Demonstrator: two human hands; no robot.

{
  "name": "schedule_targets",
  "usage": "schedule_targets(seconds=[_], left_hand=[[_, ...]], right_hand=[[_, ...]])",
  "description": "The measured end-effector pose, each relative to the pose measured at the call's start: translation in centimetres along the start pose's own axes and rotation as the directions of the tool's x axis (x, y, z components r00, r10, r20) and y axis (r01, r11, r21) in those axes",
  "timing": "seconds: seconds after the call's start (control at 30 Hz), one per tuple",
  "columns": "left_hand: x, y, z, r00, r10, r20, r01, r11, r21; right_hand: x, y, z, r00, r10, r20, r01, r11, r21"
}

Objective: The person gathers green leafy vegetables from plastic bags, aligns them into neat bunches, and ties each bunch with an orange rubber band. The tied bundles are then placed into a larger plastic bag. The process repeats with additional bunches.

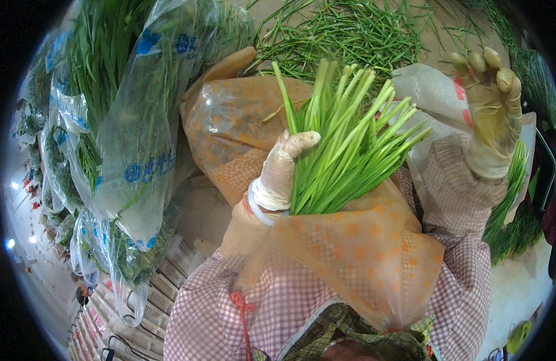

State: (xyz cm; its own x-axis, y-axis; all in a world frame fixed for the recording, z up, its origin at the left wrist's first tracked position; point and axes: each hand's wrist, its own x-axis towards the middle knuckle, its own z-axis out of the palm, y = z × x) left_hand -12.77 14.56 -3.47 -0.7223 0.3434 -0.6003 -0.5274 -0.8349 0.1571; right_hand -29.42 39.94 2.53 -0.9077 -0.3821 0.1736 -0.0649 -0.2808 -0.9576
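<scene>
My left hand (280,173), in a pale thin glove, is closed around a thick bunch of green garlic chives (350,149). Its thumb lies across the stalks, whose pale cut ends fan out away from me. The leafy part passes down behind a translucent apron (345,252) with orange dots. My right hand (492,101), in a stained glove, is raised at the right with its palm showing and fingers slightly curled. Nothing is in it, and it is apart from the bunch. Beyond my knees a loose heap of green stalks (345,38) lies on the floor.
At the left stand clear plastic bags (138,135) with blue print, packed with long green leaves. Below them is a stack of white crates or slatted packs (138,311). A white sack (429,85) lies near my right hand. More green bundles (508,230) rest at the right.
</scene>
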Motion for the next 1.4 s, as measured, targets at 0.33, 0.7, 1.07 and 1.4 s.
schedule_targets(seconds=[0.33,0.7,1.07,1.4], left_hand=[[0.1,-0.2,-0.1,0.999,-0.024,0.029,0.025,0.999,-0.035],[-0.4,-0.3,2.1,0.981,0.183,0.069,-0.191,0.824,0.534],[-0.3,-0.2,1.9,0.99,0.118,0.082,-0.143,0.886,0.44],[-0.4,0.1,5.6,0.989,0.119,0.09,-0.149,0.786,0.6]], right_hand=[[-5.5,-0.5,5.3,0.841,0.485,-0.239,-0.54,0.78,-0.317],[-6.2,4.9,6.5,0.989,0.143,-0.033,-0.095,0.457,-0.884],[-1.4,0.2,-9.2,0.86,0.08,-0.505,-0.178,0.972,-0.15],[-9.0,7.8,5.1,0.894,0.448,-0.015,-0.366,0.75,0.551]])
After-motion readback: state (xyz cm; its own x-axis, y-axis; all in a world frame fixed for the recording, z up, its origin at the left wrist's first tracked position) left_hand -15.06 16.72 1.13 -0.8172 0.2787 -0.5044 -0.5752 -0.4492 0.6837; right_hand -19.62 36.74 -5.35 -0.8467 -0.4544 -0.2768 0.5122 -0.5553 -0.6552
